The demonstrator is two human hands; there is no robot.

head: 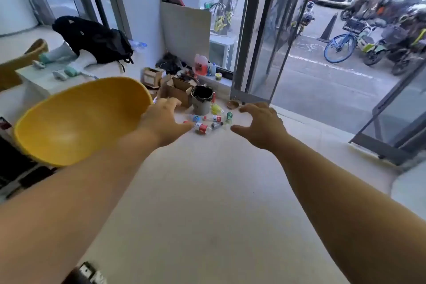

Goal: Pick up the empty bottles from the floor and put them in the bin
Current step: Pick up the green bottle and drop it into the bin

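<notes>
Several empty bottles lie on the pale floor ahead: a red-labelled bottle [202, 128], a second red-labelled bottle [214, 118], a dark one [217, 125], a green one [229, 116], a yellow-green one [216, 108] and something small and blue [196, 119]. Just behind them stands a grey bin [201, 102] lined with a black bag. My left hand [164, 120] and my right hand [262, 125] are both stretched forward with fingers spread, holding nothing, well short of the bottles.
A yellow chair shell [76, 120] is close on my left. Cardboard boxes [176, 90] and clutter sit behind the bin. A black backpack [101, 40] rests on a white ledge. A glass door [258, 37] stands open onto a street with bicycles; a small wooden bowl [232, 104] lies near it.
</notes>
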